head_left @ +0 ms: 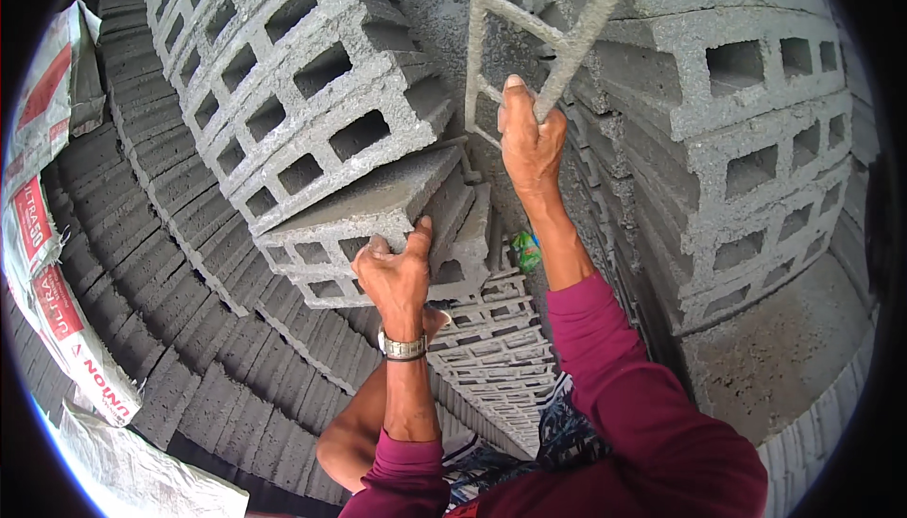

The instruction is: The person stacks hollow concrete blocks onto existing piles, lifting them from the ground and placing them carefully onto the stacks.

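My left hand (395, 277), with a watch on its wrist, is closed over the near edge of a grey hollow concrete block (378, 197). That block lies tilted against the tall block stack (283, 74) at the left, on top of a lower row. My right hand (532, 135) is raised farther forward, its fingers wrapped round the lower end of a grey concrete frame (567, 41). The frame has thin walls and crossbars, and looks like a hollow block seen through its openings. Its far end runs out of view at the top.
Another tall stack of hollow blocks (746, 74) stands at the right. Rows of blocks (142, 263) curve along the left, with printed sacks (57, 282) beside them. Below my hands, more blocks (496, 339) are stacked between my legs. A green wrapper (525, 252) lies in the narrow gap.
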`<state>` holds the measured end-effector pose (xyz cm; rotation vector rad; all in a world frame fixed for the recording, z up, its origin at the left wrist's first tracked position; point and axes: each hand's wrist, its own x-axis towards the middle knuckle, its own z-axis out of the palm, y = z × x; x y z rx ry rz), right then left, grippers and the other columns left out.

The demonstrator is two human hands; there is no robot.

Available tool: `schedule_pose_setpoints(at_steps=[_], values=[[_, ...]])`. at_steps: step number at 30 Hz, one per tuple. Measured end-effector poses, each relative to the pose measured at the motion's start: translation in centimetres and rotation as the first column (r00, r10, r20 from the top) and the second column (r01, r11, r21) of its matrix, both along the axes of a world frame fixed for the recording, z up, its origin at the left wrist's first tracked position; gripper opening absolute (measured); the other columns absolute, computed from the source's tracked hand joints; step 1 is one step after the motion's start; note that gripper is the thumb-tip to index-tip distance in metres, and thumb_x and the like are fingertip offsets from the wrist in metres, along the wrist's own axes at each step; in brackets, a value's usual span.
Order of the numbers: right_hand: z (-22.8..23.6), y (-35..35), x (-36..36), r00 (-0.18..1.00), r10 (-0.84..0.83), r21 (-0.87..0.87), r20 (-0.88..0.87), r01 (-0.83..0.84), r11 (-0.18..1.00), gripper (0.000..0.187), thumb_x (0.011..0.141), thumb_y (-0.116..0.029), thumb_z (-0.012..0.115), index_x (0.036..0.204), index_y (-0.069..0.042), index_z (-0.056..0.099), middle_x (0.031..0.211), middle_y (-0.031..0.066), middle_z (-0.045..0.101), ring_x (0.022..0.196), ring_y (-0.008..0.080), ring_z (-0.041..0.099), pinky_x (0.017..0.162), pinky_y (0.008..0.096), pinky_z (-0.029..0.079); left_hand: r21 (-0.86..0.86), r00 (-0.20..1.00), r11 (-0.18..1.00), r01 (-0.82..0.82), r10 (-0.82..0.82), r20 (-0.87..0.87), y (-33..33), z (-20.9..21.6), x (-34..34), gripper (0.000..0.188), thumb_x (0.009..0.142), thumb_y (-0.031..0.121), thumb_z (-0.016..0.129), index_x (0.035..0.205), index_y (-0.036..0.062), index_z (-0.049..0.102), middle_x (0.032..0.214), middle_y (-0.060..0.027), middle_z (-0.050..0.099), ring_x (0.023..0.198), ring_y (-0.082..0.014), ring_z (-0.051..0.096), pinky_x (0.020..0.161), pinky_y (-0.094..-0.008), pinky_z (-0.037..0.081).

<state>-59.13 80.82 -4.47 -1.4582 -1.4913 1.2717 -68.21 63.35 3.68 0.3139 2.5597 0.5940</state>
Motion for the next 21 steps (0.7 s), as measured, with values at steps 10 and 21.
schedule_pose_setpoints(at_steps=[10, 21], values=[[8.4, 3.2, 0.8, 0.996, -0.084, -0.325, -0.033, 0.068, 0.943, 0.051, 0.099, -0.035, 0.057, 0.059, -0.003, 0.053, 0.055, 0.0023, 0.049, 0.055, 0.0153, 0.047, 0.056, 0.0353, 0.036, 0.009, 0.933, 0.956, 0.294, -0.285, -0.218, 3.2, -0.1, 0.3, 0.048, 0.085, 0.039, 0.073, 0.070, -0.0056, 0.065, 0.064, -0.0214, 0.066, 0.061, -0.0373, 0.063, 0.062, -0.0484, 0.049], [20.7, 5.5, -9.4, 0.864, 0.337, 0.216, -0.375, -0.272, 0.938, 0.043, 0.101, -0.027, 0.054, 0.064, -0.013, 0.035, 0.053, -0.0022, 0.024, 0.043, 0.0104, 0.023, 0.045, 0.0306, 0.020, -0.172, 0.952, 0.974, 0.149, -0.188, -0.242, 12.4, -4.0, -4.8, 0.045, 0.072, 0.046, 0.077, 0.072, 0.0018, 0.071, 0.070, -0.0175, 0.068, 0.076, -0.0291, 0.064, 0.082, -0.0404, 0.040]])
